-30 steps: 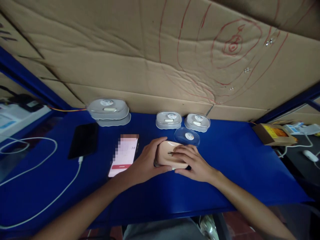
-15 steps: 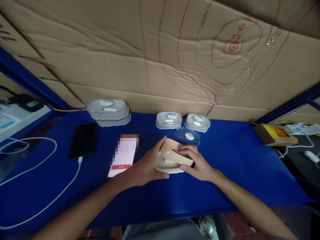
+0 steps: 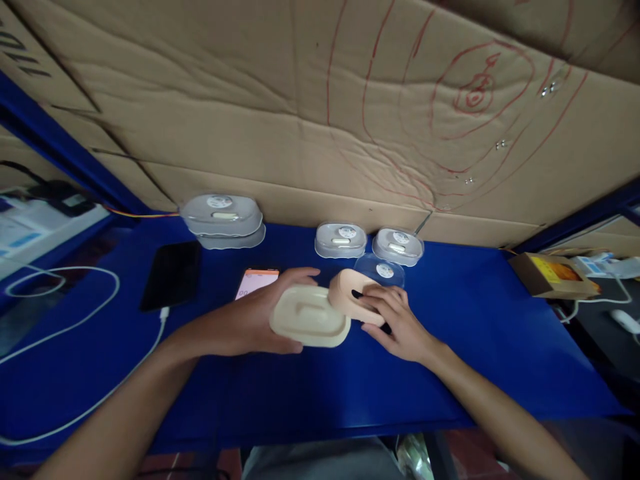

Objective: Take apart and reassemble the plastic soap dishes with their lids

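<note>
My left hand (image 3: 253,323) is closed around the left end of a cream soap dish base (image 3: 310,317), a shallow oval tray with a raised bar in its floor. Beside it, at the base's right edge, my right hand (image 3: 400,323) grips a peach soap dish tray (image 3: 347,293) with a dark opening in it. The peach piece is tilted and its left part overlaps the base or lies very close to it; I cannot tell if they touch. Just behind my right hand a clear oval lid (image 3: 377,267) with a round sticker lies on the blue table.
At the back stand two lidded grey soap dishes (image 3: 341,241) (image 3: 399,247) and a larger stack (image 3: 223,220) on the left. A lit phone (image 3: 253,283) lies partly under my left hand. Farther left are a dark phone (image 3: 171,275) and a white cable (image 3: 163,327). A cardboard box (image 3: 550,277) sits right.
The peach tray has come up out of the cream base. My left hand has moved left with the base, while my right hand keeps the peach tray tilted on the right.
</note>
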The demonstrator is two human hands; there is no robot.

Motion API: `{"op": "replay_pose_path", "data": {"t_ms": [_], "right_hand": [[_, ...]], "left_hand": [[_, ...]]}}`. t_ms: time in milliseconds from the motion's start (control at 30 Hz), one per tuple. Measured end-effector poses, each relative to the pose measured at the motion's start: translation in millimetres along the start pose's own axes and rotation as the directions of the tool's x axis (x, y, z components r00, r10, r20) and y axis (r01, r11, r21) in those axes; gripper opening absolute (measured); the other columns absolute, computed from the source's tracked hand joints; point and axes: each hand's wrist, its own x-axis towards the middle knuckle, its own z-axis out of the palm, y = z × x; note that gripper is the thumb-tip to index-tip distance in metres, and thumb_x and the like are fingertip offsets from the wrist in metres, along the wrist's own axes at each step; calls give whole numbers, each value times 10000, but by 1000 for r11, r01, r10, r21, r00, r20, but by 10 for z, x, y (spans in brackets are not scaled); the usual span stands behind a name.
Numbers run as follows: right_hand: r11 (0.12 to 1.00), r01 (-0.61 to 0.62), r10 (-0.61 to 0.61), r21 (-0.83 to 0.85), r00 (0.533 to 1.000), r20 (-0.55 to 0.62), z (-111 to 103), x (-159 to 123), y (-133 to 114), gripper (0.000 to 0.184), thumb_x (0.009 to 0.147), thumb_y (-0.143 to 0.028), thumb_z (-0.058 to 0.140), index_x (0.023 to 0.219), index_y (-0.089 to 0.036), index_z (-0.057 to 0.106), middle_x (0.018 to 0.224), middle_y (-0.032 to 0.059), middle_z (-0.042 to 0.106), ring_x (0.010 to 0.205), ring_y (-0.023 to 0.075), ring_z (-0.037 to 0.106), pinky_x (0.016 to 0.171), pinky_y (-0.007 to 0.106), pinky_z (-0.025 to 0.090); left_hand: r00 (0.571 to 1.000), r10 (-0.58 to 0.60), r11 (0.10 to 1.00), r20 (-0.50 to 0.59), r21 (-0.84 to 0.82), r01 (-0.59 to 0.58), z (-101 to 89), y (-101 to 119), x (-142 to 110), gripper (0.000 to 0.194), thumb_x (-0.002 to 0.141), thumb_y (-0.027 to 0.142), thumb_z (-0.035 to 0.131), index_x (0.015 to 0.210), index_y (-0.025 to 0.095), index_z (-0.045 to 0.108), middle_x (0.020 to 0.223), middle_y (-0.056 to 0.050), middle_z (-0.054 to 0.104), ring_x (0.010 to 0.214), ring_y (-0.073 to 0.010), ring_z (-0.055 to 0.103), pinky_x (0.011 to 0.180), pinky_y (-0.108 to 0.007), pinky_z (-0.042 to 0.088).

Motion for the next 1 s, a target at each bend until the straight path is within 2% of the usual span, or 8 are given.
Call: {"op": "replay_pose_path", "data": {"t_ms": [67, 167, 267, 400, 467, 567, 733, 1000], "right_hand": [[977, -101, 123, 186, 986, -109, -21, -25, 23, 456, 1066, -487, 547, 1472, -280, 558, 1392, 139, 679, 1338, 344, 625, 1112, 549, 489], [881, -202, 297, 427, 940, -168, -78, -46, 87, 539, 1136, -494, 219, 1555, -274, 476, 1278, 130, 744, 1213, 317, 714, 1021, 516, 572], [866, -243, 370, 436, 899, -233, -161, -63, 131, 564, 1138, -476, 165, 1579, -279, 457, 1239, 118, 763, 1170, 313, 729, 1005, 515, 576], [992, -122, 99, -34, 915, -392, -241, -114, 49, 482, 1044, -468, 590, 1510, -351, 558, 1314, 108, 714, 1243, 368, 664, 1060, 564, 492], [977, 7, -71, -212, 953, -296, -246, -131, -49, 557, 1023, -412, 647, 1561, -385, 505, 1310, 99, 707, 1252, 372, 651, 1099, 587, 423], [957, 126, -160, -262, 981, -112, -198, -117, -198, 660, 1060, -378, 593, 1666, -381, 333, 1320, 95, 709, 1261, 349, 643, 1129, 574, 367], [940, 216, -219, -266, 976, 18, -61, -53, -311, 691, 1086, -367, 563, 1701, -307, 254, 1340, 112, 716, 1289, 331, 615, 1132, 532, 341], [918, 146, -174, -369, 984, -43, 72, -39, -284, 565, 1101, -284, 521, 1642, -209, 378, 1335, 143, 701, 1346, 314, 566, 1092, 502, 375]], "left_hand": [[984, 53, 997, -172, 56, -44, 121, 35, 46, 972, 802, 447, 894, 1590, 350, 334, 1613, -114, 515, 1444, -375, 556, 1151, -507, 508], [884, 245, 969, -397, 128, -211, 277, 114, 80, 856, 837, 341, 881, 1515, 383, 360, 1623, -92, 501, 1473, -344, 527, 1207, -536, 444], [812, 325, 946, -485, 172, -275, 343, 154, 88, 856, 841, 292, 879, 1495, 390, 336, 1615, -88, 493, 1480, -330, 515, 1219, -543, 424], [893, 68, 997, -445, 53, -49, 357, 107, 98, 1004, 776, 409, 920, 1559, 323, 299, 1585, -133, 483, 1456, -383, 526, 1178, -534, 477], [934, -17, 1000, -357, -19, 11, 394, 83, 104, 1050, 766, 453, 918, 1583, 318, 273, 1579, -139, 480, 1440, -393, 538, 1146, -522, 510], [965, -15, 995, -263, -101, -12, 523, 99, 117, 1092, 760, 455, 922, 1602, 326, 238, 1595, -147, 467, 1442, -400, 534, 1135, -515, 522], [942, 99, 965, -320, -202, -169, 778, 167, 164, 982, 807, 465, 899, 1568, 328, 293, 1604, -162, 451, 1474, -396, 498, 1202, -547, 457], [907, 82, 934, -414, -286, -215, 930, 108, 154, 931, 884, 287, 850, 1602, 415, 270, 1660, -108, 350, 1556, -374, 383, 1258, -582, 377]]}}
